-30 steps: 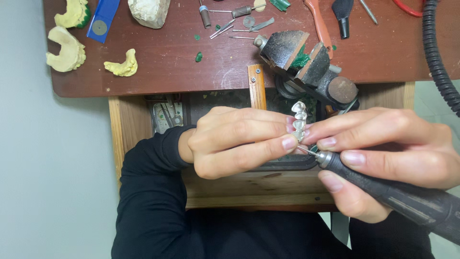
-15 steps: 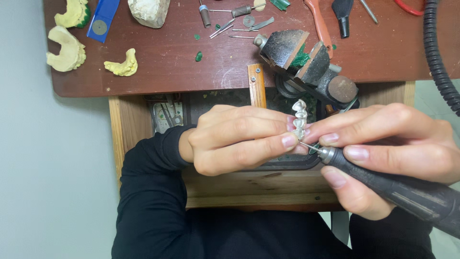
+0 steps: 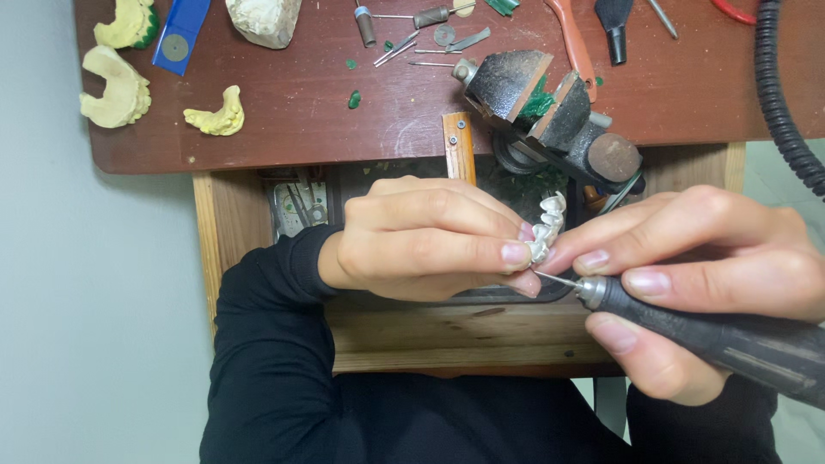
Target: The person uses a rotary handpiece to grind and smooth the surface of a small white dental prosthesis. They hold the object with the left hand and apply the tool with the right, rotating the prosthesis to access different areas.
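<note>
- The left hand (image 3: 430,236) is closed around a small silvery dental bridge (image 3: 546,228), a curved row of tooth-shaped units pinched between thumb and fingertips; only its upper end shows beyond the fingers.
- The right hand (image 3: 696,283) is wrapped pen-fashion around a dark rotary handpiece (image 3: 713,331), whose thin bur (image 3: 557,278) meets the lower end of the bridge just beside the left thumb.
- The bridge is held in the air above the open drawer (image 3: 301,202) of the wooden workbench (image 3: 344,120), in front of the small bench vise (image 3: 550,103).
- Handling, as judged: the piece looks light, rigid and smooth, so it may slip or twist under the bur; a firm pinch across its sides near the worked spot seems the sound hold. Thin edges are probably fragile.
- On the benchtop, well apart from the hands: yellowish plaster jaw casts (image 3: 116,82), a blue card with a round disc (image 3: 179,34), a white plaster lump (image 3: 265,17), loose burs (image 3: 404,50), and a ribbed black hose (image 3: 778,94) at the right edge.
</note>
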